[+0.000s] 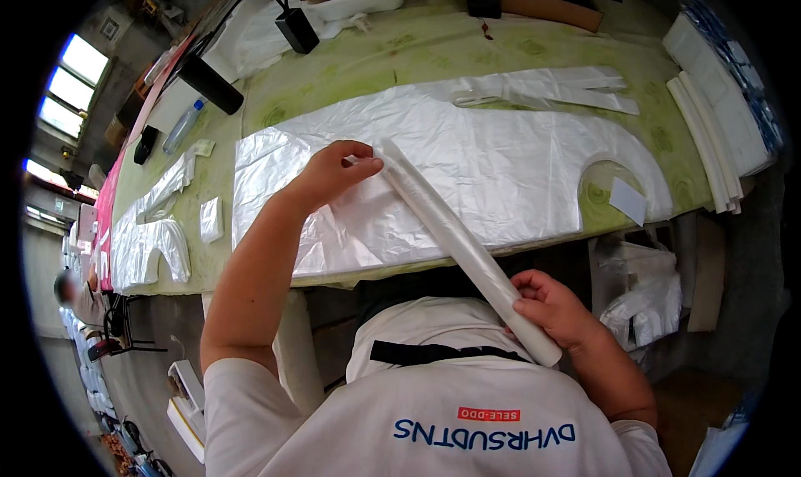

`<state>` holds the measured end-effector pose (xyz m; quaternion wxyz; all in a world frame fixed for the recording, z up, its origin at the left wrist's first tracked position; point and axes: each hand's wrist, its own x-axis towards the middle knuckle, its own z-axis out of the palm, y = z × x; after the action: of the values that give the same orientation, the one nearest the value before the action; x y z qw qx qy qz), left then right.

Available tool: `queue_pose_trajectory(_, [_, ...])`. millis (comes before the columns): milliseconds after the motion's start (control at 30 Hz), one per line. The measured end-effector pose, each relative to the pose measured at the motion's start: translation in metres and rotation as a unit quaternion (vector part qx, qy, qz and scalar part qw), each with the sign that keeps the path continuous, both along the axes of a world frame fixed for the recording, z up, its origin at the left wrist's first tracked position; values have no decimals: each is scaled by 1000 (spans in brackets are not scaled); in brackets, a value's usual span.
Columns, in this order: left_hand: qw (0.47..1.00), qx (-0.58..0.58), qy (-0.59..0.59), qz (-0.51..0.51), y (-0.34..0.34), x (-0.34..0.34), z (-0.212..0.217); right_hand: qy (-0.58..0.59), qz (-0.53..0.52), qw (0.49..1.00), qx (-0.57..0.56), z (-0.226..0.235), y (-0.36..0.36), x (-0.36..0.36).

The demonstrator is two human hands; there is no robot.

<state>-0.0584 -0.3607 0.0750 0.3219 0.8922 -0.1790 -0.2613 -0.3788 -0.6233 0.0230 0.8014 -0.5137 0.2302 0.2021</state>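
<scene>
The near end of a rolled translucent film (pixel 455 235) is enclosed by the curled fingers and thumb of the right hand (pixel 552 308), while at its far end the left hand (pixel 340 172) is held nearly closed, though whether film is pinched there cannot be told; the long roll is presumably steadied by this spacing. Beneath and beyond the left hand, a large plastic sheet (pixel 467 156) is spread flat, apparently to limit creasing, across the green-covered table (pixel 400 51), with a clear bottle (pixel 182 128) placed farther off to that hand's left.
</scene>
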Motion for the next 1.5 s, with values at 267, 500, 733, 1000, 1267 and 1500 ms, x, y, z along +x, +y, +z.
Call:
queue_pose_trajectory(267, [987, 72, 140, -44, -16, 21, 17, -50, 41, 996, -67, -4, -7, -8])
queue_pose_trajectory(500, [986, 42, 161, -30, -12, 11, 16, -102, 47, 991, -79, -19, -9, -17])
queue_pose_trajectory(733, [948, -122, 294, 4, -5, 27, 5, -122, 49, 982, -135, -13, -2, -2])
queue_pose_trajectory(1000, [991, -39, 109, 72, -21, 51, -5, -80, 75, 979, -173, 2, 16, 26])
queue_pose_trajectory(1267, [999, 8, -6, 45, -20, 48, -15, -9, 201, 927, -317, 27, -8, -32])
queue_pose_trajectory(1500, [989, 88, -122, -16, -25, 54, -21, 161, 171, 945, -227, 11, -66, -177])
